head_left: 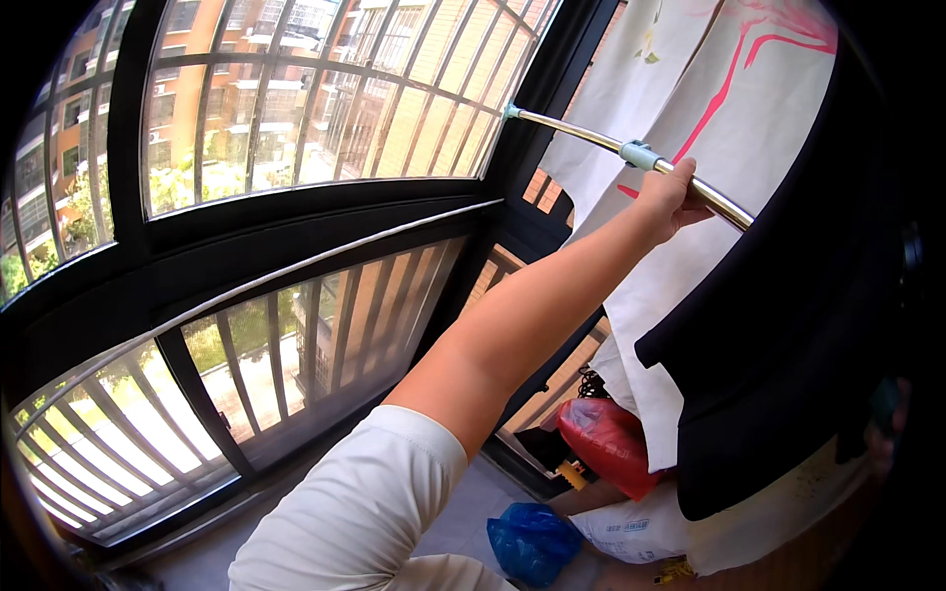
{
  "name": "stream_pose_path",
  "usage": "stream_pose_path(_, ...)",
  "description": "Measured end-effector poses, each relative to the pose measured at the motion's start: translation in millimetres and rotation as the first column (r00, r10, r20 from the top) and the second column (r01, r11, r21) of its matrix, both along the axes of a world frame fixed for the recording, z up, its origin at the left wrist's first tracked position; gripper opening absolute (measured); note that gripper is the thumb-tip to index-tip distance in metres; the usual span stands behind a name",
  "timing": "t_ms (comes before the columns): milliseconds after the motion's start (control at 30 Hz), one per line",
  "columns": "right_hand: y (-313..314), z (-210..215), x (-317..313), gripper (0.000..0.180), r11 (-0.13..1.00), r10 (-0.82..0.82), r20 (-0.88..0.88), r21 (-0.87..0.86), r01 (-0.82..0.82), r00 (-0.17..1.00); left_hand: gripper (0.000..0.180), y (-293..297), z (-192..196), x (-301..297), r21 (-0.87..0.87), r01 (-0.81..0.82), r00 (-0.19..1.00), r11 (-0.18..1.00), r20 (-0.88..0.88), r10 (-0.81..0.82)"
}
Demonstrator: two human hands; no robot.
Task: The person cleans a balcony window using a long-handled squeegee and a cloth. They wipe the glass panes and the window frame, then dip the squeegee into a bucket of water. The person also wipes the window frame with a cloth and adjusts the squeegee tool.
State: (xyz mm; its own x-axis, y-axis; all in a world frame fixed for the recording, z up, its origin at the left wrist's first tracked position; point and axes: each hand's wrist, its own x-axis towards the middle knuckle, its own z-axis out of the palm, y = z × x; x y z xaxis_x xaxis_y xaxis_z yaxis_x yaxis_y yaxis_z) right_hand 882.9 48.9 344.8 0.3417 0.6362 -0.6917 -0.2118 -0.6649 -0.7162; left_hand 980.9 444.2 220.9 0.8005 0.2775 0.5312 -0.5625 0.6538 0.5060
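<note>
Here's the left arm (483, 360), stretched long, climbing on a diagonal from the lower edge of the view toward the upper right! It's bare below a short, pale sleeve (355, 492). The elbow looks almost straight, the wrist nearly in line with the forearm. And at the top, the left hand (673, 200) is wrapped in a closed grip, thumb uppermost, fingers (697, 214) curled underneath. Far right, what looks like the right hand (880, 445) is a dim blur, its pose unreadable.

sleeve (345, 502): short, loose, pale cream, creased | hem (430, 433): banded | forearm (567, 281): bare
</note>
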Motion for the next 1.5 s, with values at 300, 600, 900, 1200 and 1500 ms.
stream_pose_path(300,125,-42,-125,0.036,0.986,0.011,0.888,-0.087,0.144,0.460,0.019,38,-13,13,-0.191,-0.085,0.994,0.978,-0.078,0.071)
stream_pose_path(600,43,-61,-85,0.044,0.918,0.191,0.980,-0.198,0.345,0.055,0.023,-33,-24,9,-0.077,-0.280,0.952,0.957,-0.151,0.266)
stream_pose_path(900,-29,-65,-23,0.058,0.913,0.324,0.751,-0.088,0.399,-0.575,0.020,-10,-2,9,-0.050,-0.090,0.993,0.995,-0.084,0.085)
stream_pose_path(1200,-58,-45,10,0.073,0.935,0.352,0.570,-0.172,0.311,-0.742,0.021,0,1,-3,-0.038,-0.053,0.998,0.998,-0.037,0.052)
stream_pose_path(1500,-32,-128,-32,0.061,0.745,0.442,0.715,0.043,0.666,-0.541,0.013,-18,-36,-28,-0.004,0.012,0.988,1.000,-0.153,-0.013)
